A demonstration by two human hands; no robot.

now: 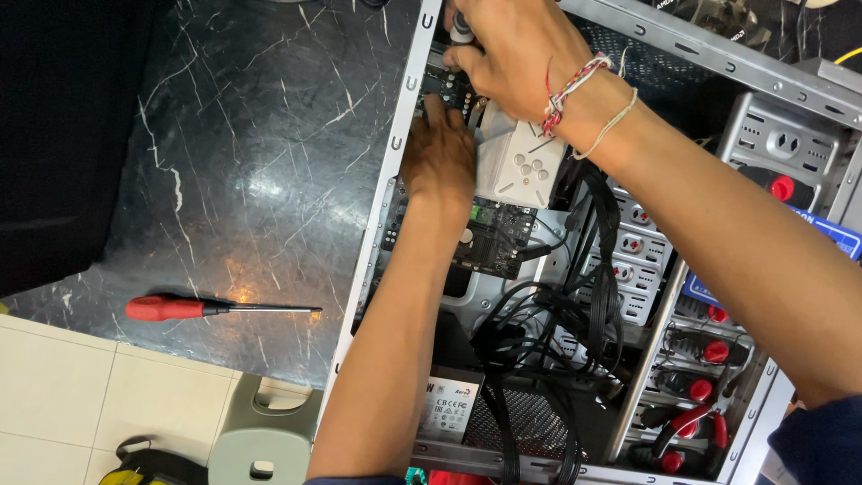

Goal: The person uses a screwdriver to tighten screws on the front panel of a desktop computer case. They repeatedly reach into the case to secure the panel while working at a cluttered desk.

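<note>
Counter: dark marble counter (224,162), red-handled screwdriver (215,308) laid aside.
Left hand (438,157): pressed on motherboard (489,238), grip unclear.
Right hand (512,54): pinched on small connector (461,27).
Risk: pins likely bent if forced.

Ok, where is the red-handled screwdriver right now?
In the head view the red-handled screwdriver lies untouched on the dark marble tabletop, left of the open computer case, level with the left forearm, while both hands work inside the case.
</note>
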